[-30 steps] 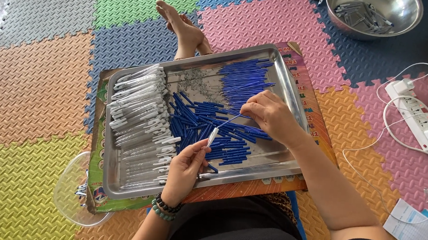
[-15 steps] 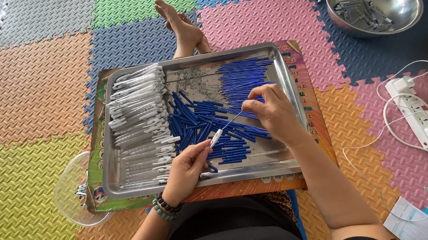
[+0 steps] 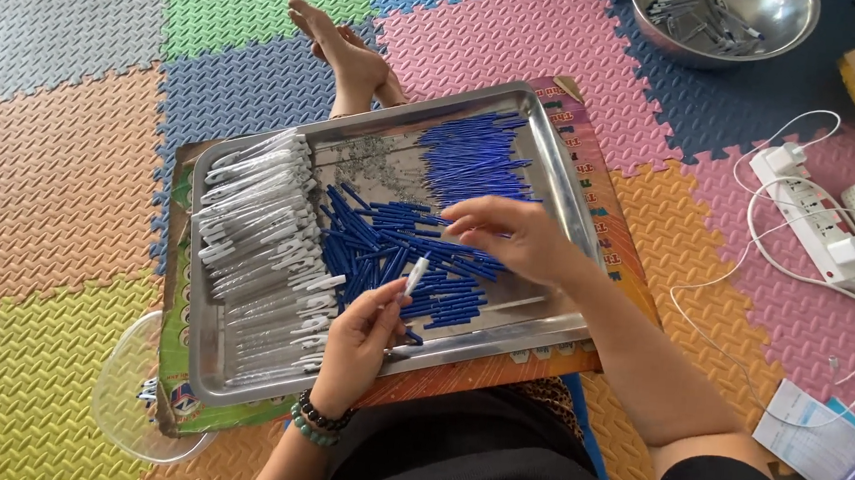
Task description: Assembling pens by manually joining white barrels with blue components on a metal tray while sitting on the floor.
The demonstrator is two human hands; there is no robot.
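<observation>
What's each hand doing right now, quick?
Left hand: closed on a white pen barrel, tip up over the steel tray.
Right hand: fingers pinched above the blue pen parts; what it holds cannot be told.

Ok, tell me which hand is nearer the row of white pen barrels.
Left. The left hand sits beside the white pen barrels; the right hand hovers farther off over the blue parts.

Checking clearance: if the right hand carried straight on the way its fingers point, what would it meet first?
Probably the pile of short blue plastic tubes on the metal tray, just left of the right hand; its height above them is unclear.
</observation>
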